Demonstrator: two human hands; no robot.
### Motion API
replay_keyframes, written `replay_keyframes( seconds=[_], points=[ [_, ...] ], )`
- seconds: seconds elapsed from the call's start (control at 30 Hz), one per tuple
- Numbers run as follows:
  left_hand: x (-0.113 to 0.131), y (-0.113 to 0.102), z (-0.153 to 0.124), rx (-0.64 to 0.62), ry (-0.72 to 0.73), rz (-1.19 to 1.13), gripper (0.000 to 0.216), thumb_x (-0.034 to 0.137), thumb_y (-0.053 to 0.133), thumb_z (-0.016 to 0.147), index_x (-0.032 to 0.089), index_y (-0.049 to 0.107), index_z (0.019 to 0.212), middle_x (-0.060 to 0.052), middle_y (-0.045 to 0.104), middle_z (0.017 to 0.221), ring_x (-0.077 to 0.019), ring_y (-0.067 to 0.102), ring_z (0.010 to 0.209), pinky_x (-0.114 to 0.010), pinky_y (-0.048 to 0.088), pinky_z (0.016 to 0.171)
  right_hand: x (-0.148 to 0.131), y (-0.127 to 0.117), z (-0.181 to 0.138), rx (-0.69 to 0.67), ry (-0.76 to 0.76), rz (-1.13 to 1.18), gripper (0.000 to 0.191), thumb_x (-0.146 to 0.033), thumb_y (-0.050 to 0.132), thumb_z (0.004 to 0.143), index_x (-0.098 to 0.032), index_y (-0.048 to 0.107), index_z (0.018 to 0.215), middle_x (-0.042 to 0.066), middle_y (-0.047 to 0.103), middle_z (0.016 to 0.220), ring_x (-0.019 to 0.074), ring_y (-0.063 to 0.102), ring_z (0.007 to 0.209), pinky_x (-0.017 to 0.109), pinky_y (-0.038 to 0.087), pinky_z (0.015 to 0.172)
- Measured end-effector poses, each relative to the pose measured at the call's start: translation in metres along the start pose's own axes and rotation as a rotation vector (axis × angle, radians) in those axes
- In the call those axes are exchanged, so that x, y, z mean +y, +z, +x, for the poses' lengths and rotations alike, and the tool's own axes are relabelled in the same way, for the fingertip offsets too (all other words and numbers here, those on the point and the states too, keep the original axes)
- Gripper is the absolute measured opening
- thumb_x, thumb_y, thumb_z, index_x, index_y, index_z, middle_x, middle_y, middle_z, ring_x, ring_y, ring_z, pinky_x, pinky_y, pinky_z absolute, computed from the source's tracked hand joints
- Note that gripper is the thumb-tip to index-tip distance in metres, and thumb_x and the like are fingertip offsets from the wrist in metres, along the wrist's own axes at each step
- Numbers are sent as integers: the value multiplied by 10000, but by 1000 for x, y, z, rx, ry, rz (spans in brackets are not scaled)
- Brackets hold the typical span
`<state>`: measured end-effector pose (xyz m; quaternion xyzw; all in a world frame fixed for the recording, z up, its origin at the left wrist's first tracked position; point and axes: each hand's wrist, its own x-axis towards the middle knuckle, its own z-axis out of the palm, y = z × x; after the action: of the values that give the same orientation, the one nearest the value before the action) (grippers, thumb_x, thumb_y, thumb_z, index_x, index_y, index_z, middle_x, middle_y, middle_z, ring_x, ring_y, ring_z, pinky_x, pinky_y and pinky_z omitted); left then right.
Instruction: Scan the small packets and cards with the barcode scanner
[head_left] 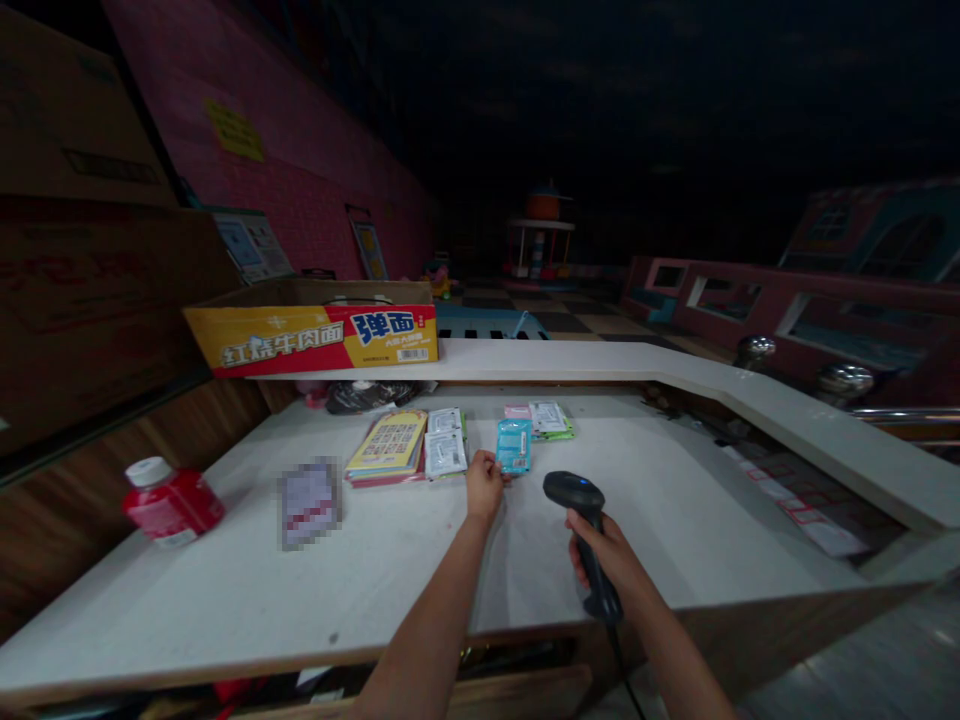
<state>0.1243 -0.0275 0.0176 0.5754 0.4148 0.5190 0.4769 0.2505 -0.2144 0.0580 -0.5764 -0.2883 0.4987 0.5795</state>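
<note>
My left hand (485, 487) is closed on the lower left corner of a small blue packet (514, 445), which is tilted up with a barcode label facing me. In my right hand (611, 555) is a black handheld barcode scanner (574, 490) with a small blue light on top; its cord hangs past the counter edge. The scanner head points toward the packet, a short gap apart. Left of the packet lie silvery-white packets (446, 452) beside a stack of booklets (388, 445) with a yellow cover. Behind it to the right is another small group of packets (550, 417).
A red bottle with a white cap (172, 500) and a blurred-out card (309, 502) are on the left of the white counter (247, 590). A yellow and red noodle carton (322, 330) sits on the raised ledge (540, 358). Brown cartons (97, 290) are stacked at far left.
</note>
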Motion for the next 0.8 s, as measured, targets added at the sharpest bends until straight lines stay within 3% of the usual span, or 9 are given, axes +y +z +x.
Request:
replay_keyframes(
  seconds=[0.13, 0.37, 0.53, 0.8],
  points=[
    [0, 2, 1, 44, -19, -11, 73, 181, 530, 738, 198, 475, 782, 36, 572, 630, -142, 627, 548, -264, 531, 538, -1, 1, -5, 8, -11, 14, 470, -615, 717, 683, -207, 526, 817, -43, 579, 460, 128, 517, 330, 208, 378, 303],
    [-1, 1, 0, -22, -10, -32, 120, 234, 564, 750, 205, 454, 788, 67, 535, 561, -132, 611, 508, -230, 493, 515, -4, 7, -1, 24, -30, 56, 496, -628, 729, 663, -192, 536, 798, -43, 564, 452, 119, 494, 320, 207, 368, 299],
    [3, 0, -4, -26, 10, -33, 92, 212, 539, 768, 208, 448, 779, 52, 556, 586, -135, 614, 525, -236, 488, 530, -17, 9, 36, 26, 6, 280, 445, -556, 764, 670, -191, 555, 817, -38, 571, 484, 107, 500, 352, 198, 390, 328],
    [-4, 0, -5, -23, 2, -64, 90, 193, 531, 763, 218, 446, 776, 58, 525, 591, -127, 578, 505, -237, 489, 493, -7, -9, 92, -175, 0, 781, 370, -435, 796, 666, -189, 562, 816, -70, 473, 526, 53, 423, 398, 139, 373, 355]
  ],
)
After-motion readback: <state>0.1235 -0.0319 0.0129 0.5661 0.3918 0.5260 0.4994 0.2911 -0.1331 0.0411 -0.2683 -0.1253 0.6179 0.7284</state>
